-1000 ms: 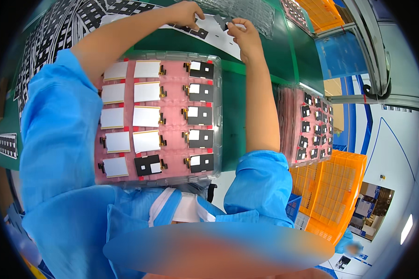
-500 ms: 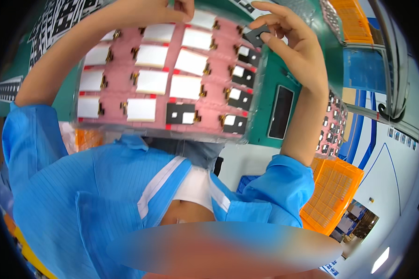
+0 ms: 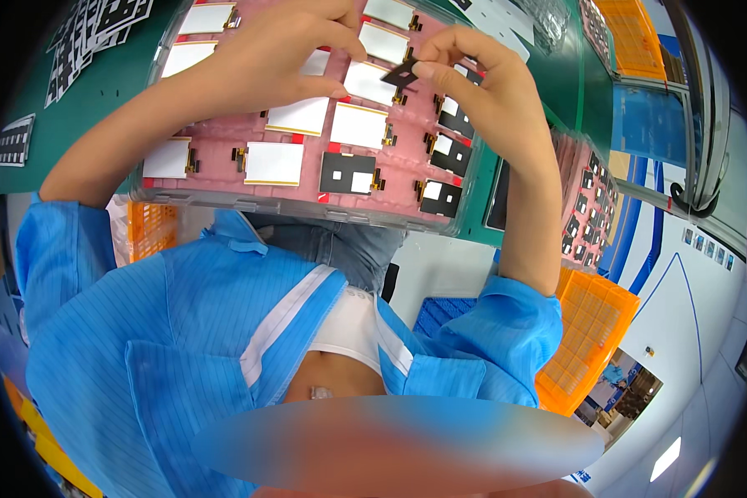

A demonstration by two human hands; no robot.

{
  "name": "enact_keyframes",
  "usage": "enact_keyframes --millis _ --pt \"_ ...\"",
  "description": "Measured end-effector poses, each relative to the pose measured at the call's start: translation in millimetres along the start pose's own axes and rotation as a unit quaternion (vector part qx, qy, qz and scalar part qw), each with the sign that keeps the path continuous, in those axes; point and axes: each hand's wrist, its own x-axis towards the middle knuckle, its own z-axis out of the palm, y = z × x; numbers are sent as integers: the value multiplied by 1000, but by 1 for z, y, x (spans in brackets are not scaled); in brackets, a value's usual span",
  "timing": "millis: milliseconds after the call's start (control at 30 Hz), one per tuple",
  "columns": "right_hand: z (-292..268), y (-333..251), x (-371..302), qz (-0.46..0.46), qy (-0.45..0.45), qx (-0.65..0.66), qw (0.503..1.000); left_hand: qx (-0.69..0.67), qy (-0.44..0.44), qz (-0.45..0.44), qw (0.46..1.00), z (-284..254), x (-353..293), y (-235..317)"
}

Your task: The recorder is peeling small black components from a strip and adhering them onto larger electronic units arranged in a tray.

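A clear-edged pink tray (image 3: 224,195) holds rows of small white panels (image 3: 274,163) with short flex tails. Several panels at its right and near side carry black cut-out sheets, such as the black-covered panel (image 3: 347,173). Between thumb and fingers, my right hand (image 3: 485,79) pinches a thin black cut-out sheet (image 3: 400,75), tilted over a white panel in the tray's right-middle column. My left hand (image 3: 295,54) hovers over the tray's middle with thumb and index finger apart, nothing visible between them. It hides some of the panels behind it.
The tray sits on a green work surface (image 3: 25,100). Black-and-white sheets (image 3: 91,37) lie at far left. Right of the tray are a dark flat device (image 3: 496,199), partly behind my forearm, and another filled pink tray (image 3: 585,207). An orange crate (image 3: 593,332) stands at lower right.
My right hand has moved left and nearer with the black sheet, from the tray's right edge to over a white panel. My left hand has come nearer, its thumb and finger now spread.
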Motion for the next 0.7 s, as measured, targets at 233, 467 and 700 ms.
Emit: enact_keyframes --millis 233,467,700 --pt "3 -17 11 126 -105 -8 986 3 21 6 1000 3 3 0" --pt "11 -21 28 179 -89 47 979 18 5 -10 1000 14 4 -11" --pt "15 -14 33 168 -131 68 975 -89 142 155 973 34 9 -31"
